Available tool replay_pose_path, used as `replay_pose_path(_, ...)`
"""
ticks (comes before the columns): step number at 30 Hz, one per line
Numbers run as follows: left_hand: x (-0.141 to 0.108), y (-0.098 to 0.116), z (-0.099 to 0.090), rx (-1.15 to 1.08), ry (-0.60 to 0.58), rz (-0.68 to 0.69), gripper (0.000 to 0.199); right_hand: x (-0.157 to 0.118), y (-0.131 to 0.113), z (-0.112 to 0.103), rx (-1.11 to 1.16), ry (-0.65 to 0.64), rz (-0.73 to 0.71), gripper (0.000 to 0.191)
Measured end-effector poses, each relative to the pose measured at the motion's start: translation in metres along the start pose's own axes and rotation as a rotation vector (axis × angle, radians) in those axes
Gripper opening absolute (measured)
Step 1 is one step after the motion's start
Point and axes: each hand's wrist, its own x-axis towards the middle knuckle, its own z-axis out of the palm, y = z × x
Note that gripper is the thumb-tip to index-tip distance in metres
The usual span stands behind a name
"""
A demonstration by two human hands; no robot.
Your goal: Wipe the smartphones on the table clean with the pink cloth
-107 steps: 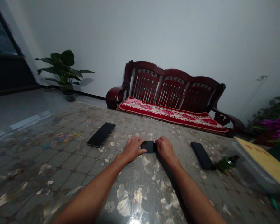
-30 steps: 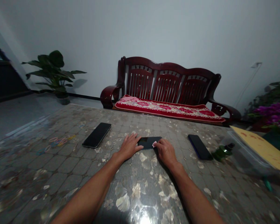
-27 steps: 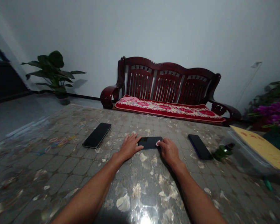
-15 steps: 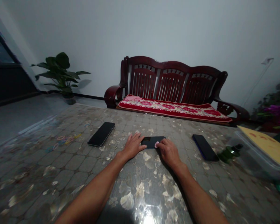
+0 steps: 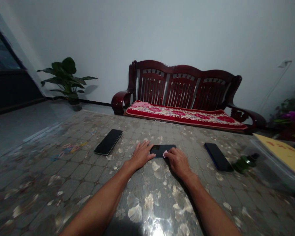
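A dark phone [image 5: 159, 150] lies flat and crosswise on the patterned table [image 5: 88, 183]. At its left end my left hand [image 5: 141, 154] rests with fingers spread, thumb and fingertips against the phone's edges. My right hand [image 5: 178, 160] is closed in a pinch on a small pink piece [image 5: 165, 153], which touches the phone's upper surface. Another black phone [image 5: 108, 141] lies to the left of my hands, and a third one with a blue edge [image 5: 218, 156] lies to the right.
Coloured bands [image 5: 71, 148] lie at the left. On the right are a green bottle [image 5: 245, 162] and a clear plastic box [image 5: 265, 167] with a yellow sheet [image 5: 282, 149] on it. Beyond the table stands a wooden bench [image 5: 182, 88]; a potted plant [image 5: 66, 78] is back left.
The whole view has shifted slightly. My left hand still rests at the phone's end, and my right hand still pinches the pink piece at almost the same spot.
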Motion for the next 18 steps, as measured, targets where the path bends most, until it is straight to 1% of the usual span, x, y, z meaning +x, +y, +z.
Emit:
replay_pose_path(2,0.000,0.000,0.000,-0.014,-0.008,-0.004,0.055,-0.001,0.008,-0.002,-0.011,-0.001,0.056,0.029)
replay_pose_path(5,0.001,-0.001,0.000,-0.034,-0.004,0.000,0.054,-0.004,0.024,-0.005,-0.060,0.003,0.190,0.031)
replay_pose_path(7,0.001,-0.002,0.001,-0.032,0.002,0.012,0.054,-0.005,0.029,-0.006,-0.090,0.004,0.234,0.031)
replay_pose_path(9,0.001,-0.003,0.002,-0.026,0.006,0.020,0.054,-0.005,0.025,-0.005,-0.091,0.004,0.215,0.030)
replay_pose_path(14,0.000,-0.001,0.002,-0.023,-0.012,0.029,0.056,-0.002,0.009,-0.002,-0.026,-0.020,0.081,0.030)
replay_pose_path(16,0.001,-0.001,0.002,-0.030,-0.014,0.034,0.056,-0.002,0.012,-0.002,-0.032,-0.018,0.106,0.030)
replay_pose_path(18,0.002,-0.002,0.002,-0.037,-0.008,0.041,0.056,-0.003,0.019,-0.004,-0.064,-0.002,0.185,0.031)
